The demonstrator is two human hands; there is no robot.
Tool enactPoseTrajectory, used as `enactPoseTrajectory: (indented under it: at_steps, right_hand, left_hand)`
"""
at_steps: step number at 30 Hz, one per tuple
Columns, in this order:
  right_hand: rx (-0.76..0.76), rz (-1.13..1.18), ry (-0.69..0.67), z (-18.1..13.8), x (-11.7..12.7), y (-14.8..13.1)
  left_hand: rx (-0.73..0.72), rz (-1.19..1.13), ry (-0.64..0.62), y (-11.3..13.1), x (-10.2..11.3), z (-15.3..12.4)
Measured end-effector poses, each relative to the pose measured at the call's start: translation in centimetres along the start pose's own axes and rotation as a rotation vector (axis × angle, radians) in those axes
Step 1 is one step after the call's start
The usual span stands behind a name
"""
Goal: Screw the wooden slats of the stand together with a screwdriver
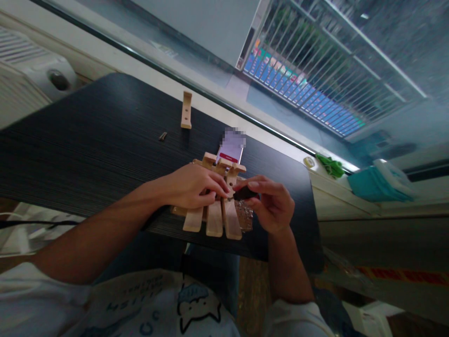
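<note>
A small wooden slatted assembly (214, 216) rests near the front edge of the dark table (87, 150). My left hand (191, 186) lies on top of it, fingers curled and pressing its upper pieces. My right hand (271, 202) is beside it on the right, pinching a small dark tool (245, 193) whose tip touches the wood by my left fingertips. A phone (230, 150) stands propped behind the assembly. A clear bag of small parts (245, 216) lies under my right hand.
A loose wooden piece (186, 110) and a small screw-like part (162, 136) lie farther back on the table. A window with bars runs behind. A green cloth (330, 165) and teal item (375, 185) sit on the sill at right. A white radiator (24, 70) is at left.
</note>
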State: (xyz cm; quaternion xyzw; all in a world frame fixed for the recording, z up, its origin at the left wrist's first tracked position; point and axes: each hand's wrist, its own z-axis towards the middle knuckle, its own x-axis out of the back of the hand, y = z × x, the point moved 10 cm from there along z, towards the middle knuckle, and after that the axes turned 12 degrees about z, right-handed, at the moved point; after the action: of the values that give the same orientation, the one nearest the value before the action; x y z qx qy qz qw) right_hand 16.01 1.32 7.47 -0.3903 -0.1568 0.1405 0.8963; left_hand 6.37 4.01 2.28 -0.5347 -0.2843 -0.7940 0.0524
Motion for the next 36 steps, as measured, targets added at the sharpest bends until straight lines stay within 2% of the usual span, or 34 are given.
enactPoseTrajectory:
  at_steps: [14, 36]
  right_hand:
    - [0.096, -0.037, 0.04, 0.08, 0.22, -0.68]
    - [0.134, -0.134, 0.071, -0.1, 0.29, -1.01]
  left_hand:
    - [0.0, -0.004, 0.013, -0.16, -0.12, -0.02]
    - [0.01, 0.005, 0.003, -0.3, -0.33, 0.07]
